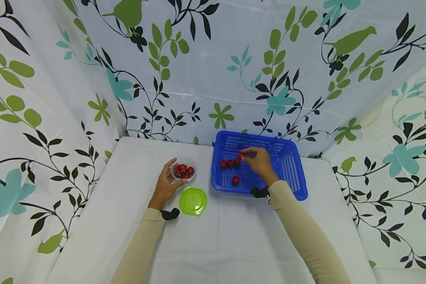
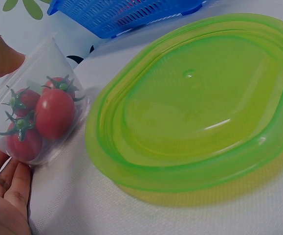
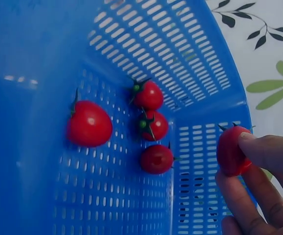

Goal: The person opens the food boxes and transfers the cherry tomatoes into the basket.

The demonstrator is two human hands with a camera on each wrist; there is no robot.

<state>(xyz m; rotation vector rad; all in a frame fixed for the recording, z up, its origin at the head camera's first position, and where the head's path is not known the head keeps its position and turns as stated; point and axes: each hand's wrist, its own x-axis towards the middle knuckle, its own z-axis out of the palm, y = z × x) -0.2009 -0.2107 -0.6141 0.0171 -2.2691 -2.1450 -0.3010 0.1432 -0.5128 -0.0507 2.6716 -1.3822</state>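
Note:
My left hand [image 1: 164, 187] grips a small clear plastic container [image 2: 53, 56], thumb on one side and fingers on the other. Several cherry tomatoes [image 2: 55, 114] with green stems lie inside it. Over the blue basket [image 1: 218, 182], my right hand [image 1: 260, 162] pinches one cherry tomato [image 3: 230, 151] between thumb and fingers. Beneath it, three tomatoes [image 3: 153, 126] sit in a row on the basket floor, and another tomato [image 3: 91, 124] lies apart from them. A green translucent lid [image 1: 193, 201] rests on the table close to the left wrist.
The table [image 1: 220, 240] has a white cloth over it. Leaf-patterned curtains [image 1: 206, 90] hang behind and at both sides. The basket's raised, slotted walls stand around the loose tomatoes, to the right of the container. Dark wrist-camera mounts [image 1: 170, 214] are on both wrists.

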